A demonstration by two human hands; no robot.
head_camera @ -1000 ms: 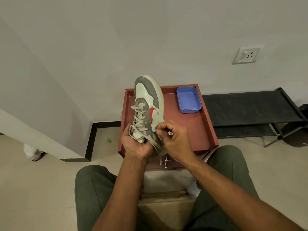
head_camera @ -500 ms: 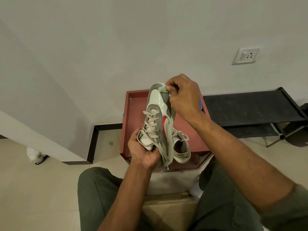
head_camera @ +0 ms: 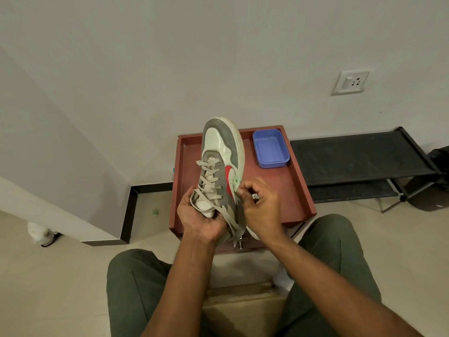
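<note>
Sneaker, grey and white with a red swoosh, hangs in the air above the red-brown tray, its toe pointing toward the tray's far edge and its heel toward the near edge. Our left hand cups the heel end from below, fingers curled round the collar, with the loose beige laces trailing over the palm. Our right hand comes in from the tray's right side. Its fingertips are bunched and pinch a pale green scrap against the edge of the sole, just below the swoosh; we cannot tell what the scrap is. The two hands sit close together, with only the sneaker between them. On the tray's far right corner stands a blue plastic container. Beyond the tray's right rim runs a black shoe rack, and a wall socket sits high above it.
</note>
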